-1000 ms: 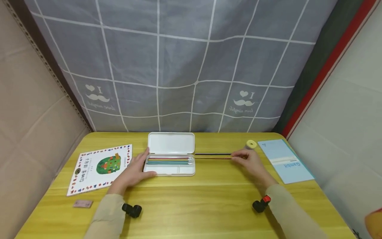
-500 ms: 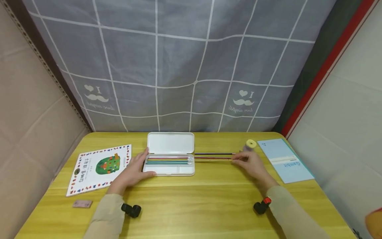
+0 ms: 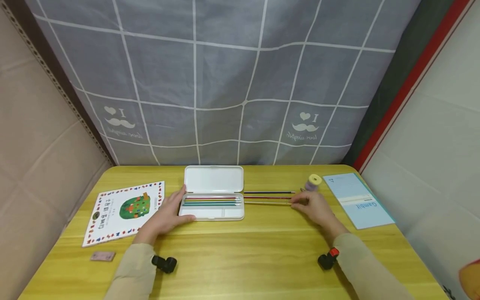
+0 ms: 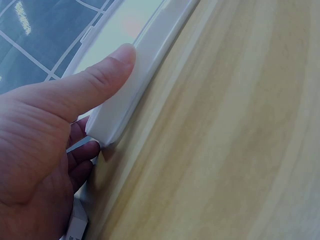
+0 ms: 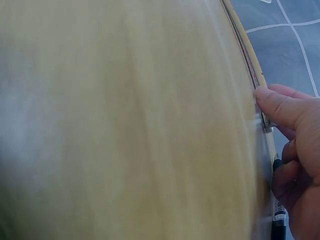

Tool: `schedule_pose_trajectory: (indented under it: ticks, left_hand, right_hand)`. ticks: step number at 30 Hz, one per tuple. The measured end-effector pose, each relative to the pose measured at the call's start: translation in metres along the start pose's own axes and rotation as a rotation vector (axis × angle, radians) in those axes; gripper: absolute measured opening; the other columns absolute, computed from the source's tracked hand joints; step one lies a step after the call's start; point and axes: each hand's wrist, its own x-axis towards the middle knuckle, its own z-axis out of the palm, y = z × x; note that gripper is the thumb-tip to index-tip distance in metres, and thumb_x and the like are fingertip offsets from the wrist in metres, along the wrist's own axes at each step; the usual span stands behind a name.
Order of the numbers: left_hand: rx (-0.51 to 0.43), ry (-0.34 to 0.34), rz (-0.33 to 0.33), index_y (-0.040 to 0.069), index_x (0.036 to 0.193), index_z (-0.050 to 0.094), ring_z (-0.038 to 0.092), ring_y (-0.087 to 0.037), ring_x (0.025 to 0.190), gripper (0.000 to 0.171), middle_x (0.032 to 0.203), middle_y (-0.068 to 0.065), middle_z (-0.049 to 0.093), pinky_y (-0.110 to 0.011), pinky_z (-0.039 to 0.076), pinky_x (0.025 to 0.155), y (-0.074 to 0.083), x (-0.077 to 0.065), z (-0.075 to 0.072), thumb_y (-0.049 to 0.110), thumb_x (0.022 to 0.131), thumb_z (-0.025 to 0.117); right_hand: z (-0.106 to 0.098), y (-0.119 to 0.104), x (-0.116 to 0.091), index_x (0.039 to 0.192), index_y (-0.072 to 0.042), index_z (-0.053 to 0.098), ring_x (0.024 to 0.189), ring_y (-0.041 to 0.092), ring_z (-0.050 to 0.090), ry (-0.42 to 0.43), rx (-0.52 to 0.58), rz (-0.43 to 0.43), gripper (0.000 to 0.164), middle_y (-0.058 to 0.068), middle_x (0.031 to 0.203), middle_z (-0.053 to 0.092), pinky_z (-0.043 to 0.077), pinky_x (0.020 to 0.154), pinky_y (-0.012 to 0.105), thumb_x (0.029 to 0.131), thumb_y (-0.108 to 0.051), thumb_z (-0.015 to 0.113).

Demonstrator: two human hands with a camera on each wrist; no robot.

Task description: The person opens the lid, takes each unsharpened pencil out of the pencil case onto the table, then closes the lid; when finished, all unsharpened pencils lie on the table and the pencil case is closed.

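Observation:
A white pencil case (image 3: 204,213) lies unfolded on the table, with several coloured pencils (image 3: 210,201) in its tray. My left hand (image 3: 168,214) grips the case's left end; the left wrist view has its thumb (image 4: 107,75) over the rim and fingers curled at the end. To the right of the case lie a dark pencil (image 3: 268,192), a red pencil (image 3: 266,197) and a pale golden pencil (image 3: 266,203), roughly parallel. My right hand (image 3: 315,206) pinches the golden one near its right end between thumb and forefinger. A dark pen (image 5: 279,220) shows beneath its curled fingers.
Beyond my right hand stands a small yellow-topped purple object (image 3: 314,182). A light blue notebook (image 3: 358,204) lies at the right, a picture book (image 3: 112,223) at the left. Near the book is a small pinkish block (image 3: 103,256). A grey checked curtain (image 3: 221,83) hangs behind the table.
My right hand has drawn the golden pencil slightly toward me, so a gap now shows between it and the red pencil. My left hand stays on the case.

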Motion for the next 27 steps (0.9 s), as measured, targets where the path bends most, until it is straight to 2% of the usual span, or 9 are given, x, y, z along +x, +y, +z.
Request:
schedule_pose_trajectory:
  ticks: [6,16,27]
  left_hand:
    - [0.005,0.003,0.003,0.009,0.169,0.007,0.016,-0.054,0.152,0.115,0.169,-0.027,0.019,-0.076,0.022,0.115,0.0,-0.0005,0.0001,0.054,0.091,0.078]
    - [0.008,0.008,0.012,0.008,0.169,0.007,0.017,-0.054,0.152,0.114,0.169,-0.026,0.02,-0.076,0.023,0.115,-0.0017,0.0004,0.0004,0.053,0.091,0.077]
    - [0.007,0.006,0.002,0.008,0.169,0.007,0.018,-0.055,0.151,0.115,0.168,-0.029,0.022,-0.075,0.023,0.115,-0.0001,0.0003,0.0005,0.052,0.091,0.078]
  right_hand:
    - [0.0021,0.0031,-0.0002,0.1,-0.02,0.084,0.098,0.021,0.072,-0.007,-0.024,-0.019,0.012,-0.002,0.101,0.078,0.057,0.089,0.046,0.089,-0.014,0.084]
    - [0.0031,0.0009,0.0011,0.101,-0.021,0.085,0.098,0.023,0.073,-0.003,-0.044,-0.041,0.013,-0.002,0.101,0.079,0.058,0.09,0.049,0.091,-0.014,0.082]
    - [0.0038,-0.0016,0.0011,0.103,-0.02,0.084,0.098,0.024,0.073,0.01,-0.063,-0.014,0.012,0.0,0.102,0.079,0.059,0.089,0.049,0.092,-0.016,0.082]
